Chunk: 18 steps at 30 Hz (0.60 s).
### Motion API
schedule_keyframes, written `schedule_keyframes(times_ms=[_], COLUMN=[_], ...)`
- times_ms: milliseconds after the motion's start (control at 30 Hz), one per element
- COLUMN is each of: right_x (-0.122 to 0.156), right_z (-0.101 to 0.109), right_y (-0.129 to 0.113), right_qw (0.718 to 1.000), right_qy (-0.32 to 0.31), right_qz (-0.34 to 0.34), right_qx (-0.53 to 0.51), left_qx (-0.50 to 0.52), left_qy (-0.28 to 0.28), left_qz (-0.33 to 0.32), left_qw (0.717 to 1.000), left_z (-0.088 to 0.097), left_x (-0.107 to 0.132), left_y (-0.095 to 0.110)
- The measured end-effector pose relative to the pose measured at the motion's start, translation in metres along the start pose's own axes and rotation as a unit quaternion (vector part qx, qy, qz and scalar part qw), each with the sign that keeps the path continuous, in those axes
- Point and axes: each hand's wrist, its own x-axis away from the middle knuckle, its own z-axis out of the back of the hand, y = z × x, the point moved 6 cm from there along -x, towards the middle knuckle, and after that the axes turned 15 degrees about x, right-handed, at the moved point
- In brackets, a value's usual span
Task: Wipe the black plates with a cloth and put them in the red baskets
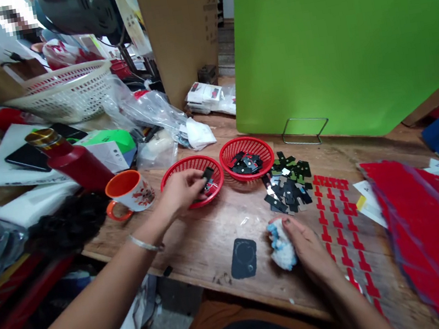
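Observation:
My left hand (184, 189) reaches over the left red basket (180, 166) and pinches a small black piece (208, 174) between thumb and fingers. My right hand (305, 245) rests near the table's front edge, closed on a white and blue fluffy cloth (281, 245). A dark rounded square pad (244, 258) lies flat on the wood just left of that hand. The right red basket (247, 158) holds several black pieces. A loose heap of black and green pieces (288, 184) lies beside it.
Rows of red stickers (338, 218) and a stack of red sheets (435, 241) fill the right side. An orange mug (129, 192), a red bottle (72, 160), a white basket (64, 92), plastic bags and a green board (345, 39) stand behind.

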Motion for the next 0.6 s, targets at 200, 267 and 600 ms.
schedule_keyframes(times_ms=[200,267,600], right_x=[-0.002,-0.001,-0.021], right_z=[0.001,-0.005,0.006], right_y=[-0.041,-0.054,-0.006], right_qw=[0.966,0.943,0.994], right_qy=[0.111,0.096,0.101], right_qz=[0.174,0.236,0.014], right_qx=[0.154,0.212,-0.036], left_qx=[0.275,0.286,0.261], left_qy=[-0.161,-0.181,-0.208], left_qz=[0.123,0.112,0.128], left_qw=[0.94,0.934,0.934], left_z=[-0.096,-0.116,-0.139], left_x=[0.06,0.072,0.089], left_y=[-0.019,-0.019,-0.032])
